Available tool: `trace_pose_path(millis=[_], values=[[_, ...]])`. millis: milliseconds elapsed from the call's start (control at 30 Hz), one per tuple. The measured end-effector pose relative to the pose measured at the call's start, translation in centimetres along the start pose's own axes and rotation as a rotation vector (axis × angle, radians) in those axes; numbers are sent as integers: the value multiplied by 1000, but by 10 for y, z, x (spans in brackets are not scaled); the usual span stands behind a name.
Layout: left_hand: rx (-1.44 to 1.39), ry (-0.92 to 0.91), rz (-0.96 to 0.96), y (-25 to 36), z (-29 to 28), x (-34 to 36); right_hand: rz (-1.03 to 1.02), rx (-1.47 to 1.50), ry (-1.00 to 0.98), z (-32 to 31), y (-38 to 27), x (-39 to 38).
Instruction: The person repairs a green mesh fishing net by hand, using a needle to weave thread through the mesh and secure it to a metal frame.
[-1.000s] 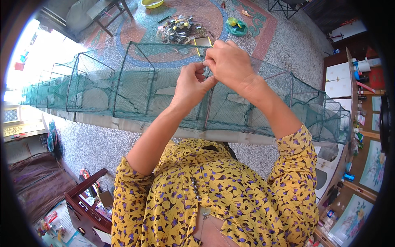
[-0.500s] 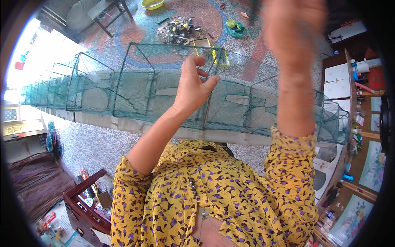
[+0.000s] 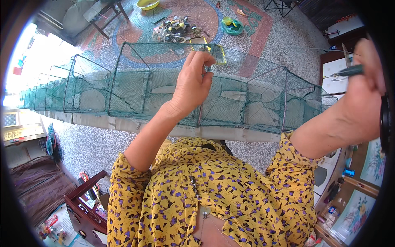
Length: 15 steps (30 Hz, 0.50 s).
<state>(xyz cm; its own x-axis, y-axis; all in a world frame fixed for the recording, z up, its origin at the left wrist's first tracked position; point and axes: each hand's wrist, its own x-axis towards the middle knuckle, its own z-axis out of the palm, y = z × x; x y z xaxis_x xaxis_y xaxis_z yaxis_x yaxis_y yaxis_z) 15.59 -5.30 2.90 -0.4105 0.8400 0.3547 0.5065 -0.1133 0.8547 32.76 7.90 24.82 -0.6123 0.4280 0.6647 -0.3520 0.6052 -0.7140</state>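
Note:
A long green fish trap of netting [image 3: 131, 88] over dark rectangular wire frames stretches across in front of me. My left hand [image 3: 193, 78] is closed in a pinch at the upper edge of one frame, around the middle. Its fingertips are partly hidden. My right hand [image 3: 368, 76] is raised at the far right, away from the trap, wrapped round what looks like a netting needle [image 3: 352, 71] wound with dark green twine. A flat, blade-like piece [image 3: 346, 54] also sticks up from that hand; its kind is unclear. A thin thread runs left from near the hand.
Under the trap is a long pale grey surface [image 3: 164, 126]. On the floor beyond lie a pile of small parts [image 3: 170, 31], a yellow basin [image 3: 148, 4] and a green plastic bag [image 3: 232, 26]. A dark red wooden chair [image 3: 84, 214] stands at lower left; cluttered cabinets [image 3: 358, 185] line the right.
My right hand has swung out from the upper middle-right to the far right, bringing the needle into view. My left hand stays at the frame, its fingers drawn closer together.

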Motion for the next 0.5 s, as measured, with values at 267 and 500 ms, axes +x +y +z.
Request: trace_pose_path(millis=[267,500], values=[[204,22,-12,5,-4,-8,191,-714,-328,62,96,-49],[163,30,-116,9,-2,-13,250,-883,-473,70,125,-79]])
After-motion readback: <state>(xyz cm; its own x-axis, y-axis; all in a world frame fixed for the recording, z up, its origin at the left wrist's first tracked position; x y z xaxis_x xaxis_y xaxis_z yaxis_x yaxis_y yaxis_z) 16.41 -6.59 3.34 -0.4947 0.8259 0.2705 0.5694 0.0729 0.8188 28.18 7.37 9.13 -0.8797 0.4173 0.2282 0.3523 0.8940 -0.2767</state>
